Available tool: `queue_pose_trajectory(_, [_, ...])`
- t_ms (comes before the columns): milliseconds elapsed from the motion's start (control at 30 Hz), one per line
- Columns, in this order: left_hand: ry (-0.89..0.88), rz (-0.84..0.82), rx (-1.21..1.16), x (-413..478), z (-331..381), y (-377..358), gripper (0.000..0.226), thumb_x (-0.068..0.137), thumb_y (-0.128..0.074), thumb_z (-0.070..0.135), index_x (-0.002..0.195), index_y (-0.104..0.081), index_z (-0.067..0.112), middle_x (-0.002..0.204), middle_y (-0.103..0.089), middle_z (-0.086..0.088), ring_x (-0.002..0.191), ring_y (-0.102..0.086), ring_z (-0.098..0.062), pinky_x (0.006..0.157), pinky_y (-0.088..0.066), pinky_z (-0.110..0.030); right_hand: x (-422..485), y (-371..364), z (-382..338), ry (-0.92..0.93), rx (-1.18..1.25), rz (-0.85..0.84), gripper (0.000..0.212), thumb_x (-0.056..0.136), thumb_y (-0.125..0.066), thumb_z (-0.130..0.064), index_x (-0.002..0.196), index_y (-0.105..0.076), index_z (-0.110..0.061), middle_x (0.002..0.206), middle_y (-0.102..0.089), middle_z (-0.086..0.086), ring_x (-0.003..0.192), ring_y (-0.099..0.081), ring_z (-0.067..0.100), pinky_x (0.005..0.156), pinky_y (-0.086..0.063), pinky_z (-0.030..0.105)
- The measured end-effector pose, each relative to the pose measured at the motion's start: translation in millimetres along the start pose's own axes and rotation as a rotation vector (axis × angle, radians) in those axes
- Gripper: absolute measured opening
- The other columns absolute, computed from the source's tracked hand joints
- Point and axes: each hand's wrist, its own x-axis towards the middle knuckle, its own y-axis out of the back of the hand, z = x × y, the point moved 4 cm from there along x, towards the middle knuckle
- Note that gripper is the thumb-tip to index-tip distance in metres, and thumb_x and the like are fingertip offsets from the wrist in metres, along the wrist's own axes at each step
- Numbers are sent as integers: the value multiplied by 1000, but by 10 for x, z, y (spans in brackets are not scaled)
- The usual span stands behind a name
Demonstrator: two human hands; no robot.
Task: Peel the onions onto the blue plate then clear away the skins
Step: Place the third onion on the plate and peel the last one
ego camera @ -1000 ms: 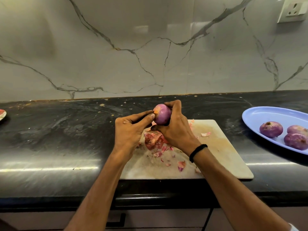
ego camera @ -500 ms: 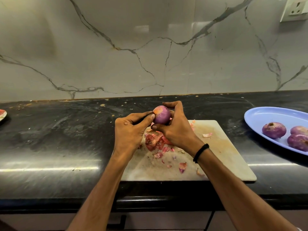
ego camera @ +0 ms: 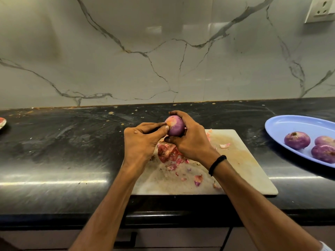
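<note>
- Fingers (ego camera: 179, 114) of my right hand (ego camera: 189, 142) are curled around one onion (ego camera: 175, 128); they close over its top and far side, and the thumb sits under it.
- My left hand (ego camera: 140, 142) comes in from the left. Its thumb and first finger are pressed together on the pale orange patch at the onion's left end, pinching there. Whether a piece of skin is between them, I cannot tell.
- The onion is held up in the air between both hands and touches nothing else. Its surface is mostly smooth and purple.
- Directly below my fingers lies a heap of skins (ego camera: 166, 153), red and papery, with smaller flakes scattered toward me.
- The skins rest on a pale cutting board (ego camera: 244, 165) that has brownish stains. One light flake (ego camera: 224, 145) lies alone, to the right of my right hand.
- A black band (ego camera: 217, 164) goes around my right wrist.
- Under the board is a dark, shiny counter (ego camera: 54, 142) with small crumbs on it.
- Far to the right of my fingers stands the blue plate (ego camera: 282, 125), apart from the board. Three peeled onions (ego camera: 297, 140) lie on it, close to each other.
- Far to the left, only the rim of another dish (ego camera: 2, 122) shows.
- Behind my fingers rises a marble wall (ego camera: 163, 60) with dark veins, and a socket (ego camera: 320, 9) is up at the right.
</note>
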Motion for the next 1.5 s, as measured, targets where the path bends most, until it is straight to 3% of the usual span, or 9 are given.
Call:
queue_pose_trajectory(100, [-70,68,131,-15,24,8,21,75,-84,13,95,-80,10,88,-76,0,79,-73,-7,69,-57,-19,5,-27,15,2,-9,-3,78,72,-88,-15,139,-48,-13,130,-58,2,109,-59,12,95,-53,21])
queue_pose_trajectory(300, [-238,138,340,-72,88,-25,21,76,-84,17,97,-79,17,85,-73,10,77,-69,4,71,-55,-13,-7,-52,17,6,2,-3,75,74,-87,-17,138,-50,-11,129,-60,4,109,-63,16,94,-56,29])
queue_pose_trajectory(467, [-377,91,484,-102,103,-59,10,76,-83,19,85,-80,17,77,-71,7,70,-66,-3,67,-53,-13,-51,-44,5,26,2,-12,68,75,-85,-12,135,-52,-12,124,-62,2,105,-64,14,92,-56,28])
queue_pose_trajectory(633, [-467,45,545,-115,105,-67,15,78,-79,19,90,-78,11,84,-71,0,71,-65,-8,68,-55,-15,-62,2,9,11,31,-52,69,72,-88,-14,133,-54,-14,124,-60,-2,108,-63,13,94,-55,28])
queue_pose_trajectory(733, [-409,37,418,-79,88,-25,6,80,-74,15,85,-78,13,80,-72,-1,71,-68,-12,68,-59,-33,-35,41,18,-18,58,-75,72,70,-89,-12,133,-55,-13,125,-61,1,110,-63,16,93,-57,31])
queue_pose_trajectory(800, [-328,36,309,-43,53,-3,8,83,-75,13,89,-79,13,81,-74,-1,74,-70,-13,71,-60,-36,-20,63,22,-36,85,-63,71,71,-88,-11,133,-55,-11,125,-61,3,111,-63,18,93,-57,32])
queue_pose_trajectory(1067, [-206,-65,149,-57,67,-49,24,83,-79,11,107,-77,10,102,-76,-2,95,-72,-9,85,-59,-26,3,107,63,-43,80,-19,72,72,-88,-11,135,-54,-9,127,-60,4,114,-61,20,96,-55,33])
queue_pose_trajectory(1300, [-33,-55,91,-55,11,-40,23,78,-81,9,100,-78,7,89,-78,-1,86,-75,-14,83,-61,-34,-3,60,97,-5,-23,-26,75,71,-89,-14,136,-52,-11,128,-61,4,112,-62,17,96,-55,30])
queue_pose_trajectory(1500, [-75,-12,193,-49,38,-9,20,75,-84,10,95,-79,11,84,-77,0,78,-74,-9,75,-62,-29,-21,22,97,24,-46,-50,72,70,-89,-12,134,-55,-11,125,-63,4,108,-64,15,94,-56,29])
